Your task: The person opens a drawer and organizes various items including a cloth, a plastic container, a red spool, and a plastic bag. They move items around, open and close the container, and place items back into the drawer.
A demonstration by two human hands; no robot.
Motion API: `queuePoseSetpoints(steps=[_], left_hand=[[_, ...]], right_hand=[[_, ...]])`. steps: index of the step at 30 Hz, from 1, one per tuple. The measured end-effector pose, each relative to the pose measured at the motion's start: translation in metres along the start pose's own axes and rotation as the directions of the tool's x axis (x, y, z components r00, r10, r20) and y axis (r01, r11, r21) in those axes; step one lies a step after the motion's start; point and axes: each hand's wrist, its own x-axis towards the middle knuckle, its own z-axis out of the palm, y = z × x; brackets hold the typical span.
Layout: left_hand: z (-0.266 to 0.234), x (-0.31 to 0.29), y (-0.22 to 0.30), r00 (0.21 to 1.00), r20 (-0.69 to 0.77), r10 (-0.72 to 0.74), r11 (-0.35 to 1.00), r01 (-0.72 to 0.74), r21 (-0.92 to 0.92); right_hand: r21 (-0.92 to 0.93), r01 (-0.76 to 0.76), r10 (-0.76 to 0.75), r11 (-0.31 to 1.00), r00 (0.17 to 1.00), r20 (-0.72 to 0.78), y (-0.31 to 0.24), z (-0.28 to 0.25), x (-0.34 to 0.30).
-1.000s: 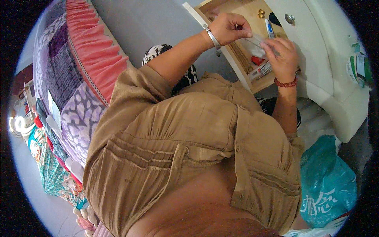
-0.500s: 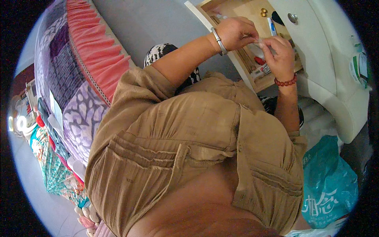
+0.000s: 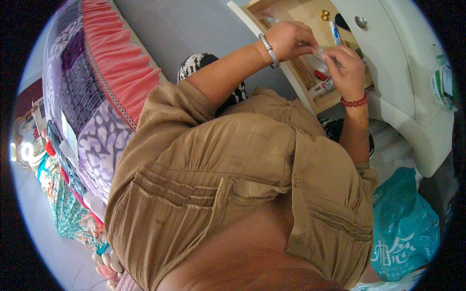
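Both my hands meet above an open wooden drawer (image 3: 324, 103). Between them is a small, clear, thin plastic piece (image 3: 318, 51), perhaps a little bag; its exact kind is too small to tell. My left hand (image 3: 291, 40), with a silver bangle at the wrist, pinches one end. My right hand (image 3: 345, 68), wearing a red bead bracelet (image 3: 355, 100), pinches the other end. Below them in the drawer lie a white and blue tube (image 3: 335, 33), two gold-coloured round things (image 3: 324, 15), a red item (image 3: 320, 75) and a white packet (image 3: 322, 89).
The drawer belongs to a white cabinet (image 3: 388, 63) with a round knob (image 3: 360, 22). At the lower right stands a teal plastic bag (image 3: 405, 218). A bed with a purple patterned cover (image 3: 99, 140) and a coral ruffle (image 3: 119, 58) is on the left.
My right hand has shifted slightly right and down, away from my left hand. A little more of the clear plastic shows between the fingers.
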Motion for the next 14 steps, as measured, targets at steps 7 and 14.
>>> queuePoseSetpoints(steps=[7, 14], left_hand=[[0.001, 0.001, 0.005, 0.999, 0.008, 0.041, 0.997, -0.041, 0.062], [-0.004, 0.001, 0.004, 0.999, -0.015, -0.048, 0.999, 0.048, 0.001]], right_hand=[[0.020, -0.010, 0.010, 1.000, 1.000, 0.030, 0.001, 0.004, 0.000], [0.051, -0.156, 0.153, 0.986, 0.986, 0.060, 0.009, -0.006, -0.005]])
